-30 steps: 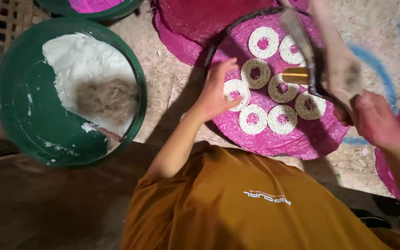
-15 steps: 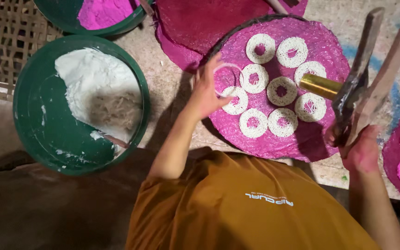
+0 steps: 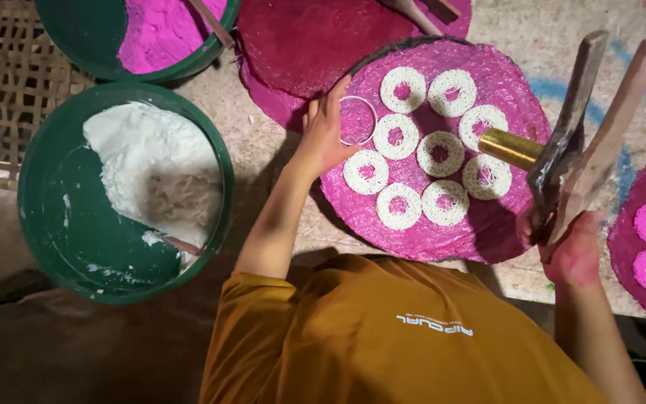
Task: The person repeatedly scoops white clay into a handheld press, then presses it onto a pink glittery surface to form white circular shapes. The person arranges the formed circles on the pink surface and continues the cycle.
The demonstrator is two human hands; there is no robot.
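Crowding the pink mat [image 3: 487, 239], noodle rings [image 3: 439, 155] surround the left hand [image 3: 325, 135].

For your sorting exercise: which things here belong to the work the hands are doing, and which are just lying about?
In the work:
left hand on the metal ring
right hand holding the wooden-handled press
white noodle rings
pink round mat

Lying about:
green basin of white dough
green basin of pink dough
dark red mat
woven bamboo rack

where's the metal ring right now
In the head view the metal ring lies at the upper left edge of the pink round mat, at the left hand fingertips, beside the white noodle rings.
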